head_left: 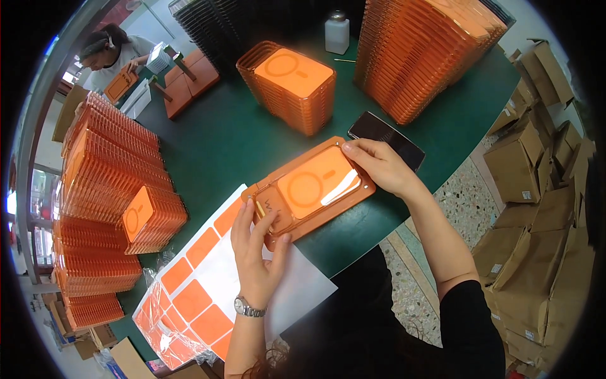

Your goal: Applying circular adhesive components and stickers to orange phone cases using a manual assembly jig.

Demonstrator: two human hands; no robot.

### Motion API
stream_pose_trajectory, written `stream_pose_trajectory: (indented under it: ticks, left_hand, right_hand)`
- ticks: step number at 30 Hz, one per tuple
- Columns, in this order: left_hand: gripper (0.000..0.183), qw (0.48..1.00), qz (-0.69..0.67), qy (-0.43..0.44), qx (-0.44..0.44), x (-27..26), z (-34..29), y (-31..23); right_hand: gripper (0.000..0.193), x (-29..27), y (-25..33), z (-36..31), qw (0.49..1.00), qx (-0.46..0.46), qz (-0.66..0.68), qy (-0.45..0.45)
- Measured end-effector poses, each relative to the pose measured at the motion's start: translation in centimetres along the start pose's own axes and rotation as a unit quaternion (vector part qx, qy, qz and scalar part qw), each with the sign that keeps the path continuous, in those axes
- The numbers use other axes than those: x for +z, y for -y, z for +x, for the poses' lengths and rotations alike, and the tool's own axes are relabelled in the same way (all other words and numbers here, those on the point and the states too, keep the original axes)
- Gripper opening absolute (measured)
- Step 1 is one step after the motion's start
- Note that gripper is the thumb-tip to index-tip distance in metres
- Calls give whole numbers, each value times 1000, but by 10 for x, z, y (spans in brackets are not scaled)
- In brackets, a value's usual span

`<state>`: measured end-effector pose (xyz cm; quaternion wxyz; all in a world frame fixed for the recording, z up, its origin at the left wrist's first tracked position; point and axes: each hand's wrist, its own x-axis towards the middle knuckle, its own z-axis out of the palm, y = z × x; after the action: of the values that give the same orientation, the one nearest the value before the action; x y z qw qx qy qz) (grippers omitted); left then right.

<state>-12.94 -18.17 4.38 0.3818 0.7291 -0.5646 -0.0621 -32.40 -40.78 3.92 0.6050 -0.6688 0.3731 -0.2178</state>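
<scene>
On the green table before me lies a brown-orange fixture point(279, 172) with a clear orange plastic tray point(273, 201) in it. A bright orange rounded label point(322, 183) with a ring and short bar fills the tray's right part; at its left end are dark marks. My left hand point(257, 252) rests on the left end, fingers stretched and apart, thumb at the near edge. At the far right corner my right hand point(384, 165) pinches the tray's rim with its thumb on top; its other fingertips are partly hidden. Under my left forearm lies a sheet of orange labels point(192, 300).
Nested orange trays stand in a short stack point(297, 98), a tall stack point(404, 63) and a leftmost row point(107, 189). A dark phone point(388, 140) lies behind my right hand, a white pump bottle point(337, 33) farther back. Cardboard boxes point(517, 164) fill the right. Another person point(117, 57) works far left.
</scene>
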Motion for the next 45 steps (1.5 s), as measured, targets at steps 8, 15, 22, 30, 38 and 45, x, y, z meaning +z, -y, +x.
stream_pose_trajectory:
  ticks: [8,15,22,30,38,45]
  left_hand:
    - [77,987,-90,-1,-133,2,-9,9]
    - [93,899,-338,42,-275,-3,5,7]
    - [93,992,-47,78,-92,-17,12,25]
    - [91,982,19,180,60,-29,38,26]
    - [90,980,35,8,194,-29,45,28]
    - [91,997,-11,-56,61,-83,-4,-6]
  right_hand:
    - [32,-6,-11,9,993,95,68,28]
    - [46,-12,-6,9,997,66,42,22]
    - [83,-21,39,-7,904,-159,-388,83]
    - [93,-22,51,-6,841,-274,-451,122]
    - [89,2,69,0,876,-307,-333,164]
    - [82,9,145,48,832,-259,-443,-212]
